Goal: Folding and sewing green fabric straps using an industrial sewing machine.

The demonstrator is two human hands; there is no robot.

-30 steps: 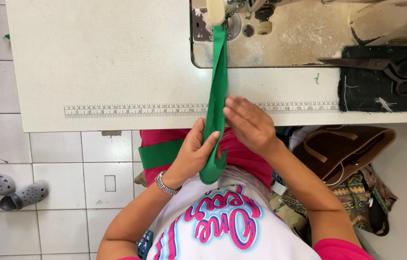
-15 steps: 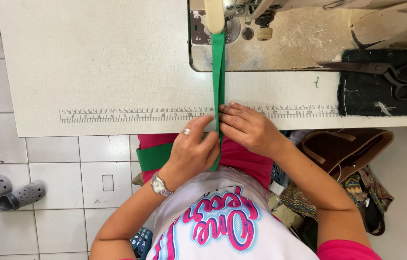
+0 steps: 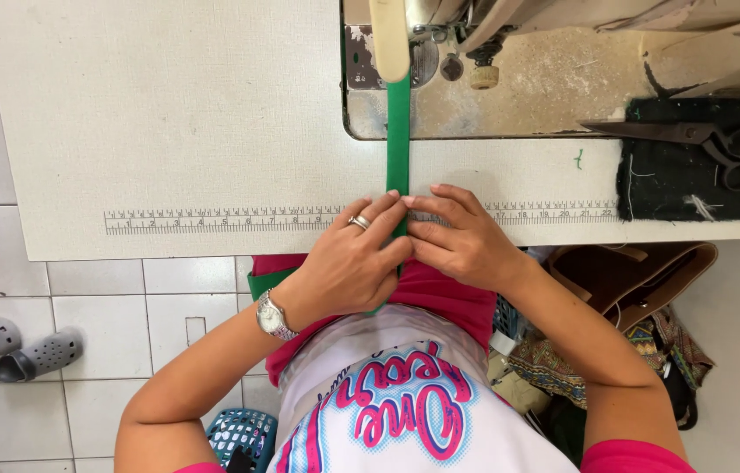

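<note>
Pinching a green fabric strip (image 3: 398,131) at the near edge of the sewing table (image 3: 169,131), the left hand (image 3: 348,263) and right hand (image 3: 462,241) close fingertips on it together. Toward twelve o'clock the strip already runs under the sewing machine (image 3: 475,52); its remainder hangs unsewn into the lap. Scissors (image 3: 694,140) lie at two o'clock.

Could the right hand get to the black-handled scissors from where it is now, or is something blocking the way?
Probably yes: the right hand pinches the green strip, and only bare table separates it from the scissors on the black cloth.
</note>
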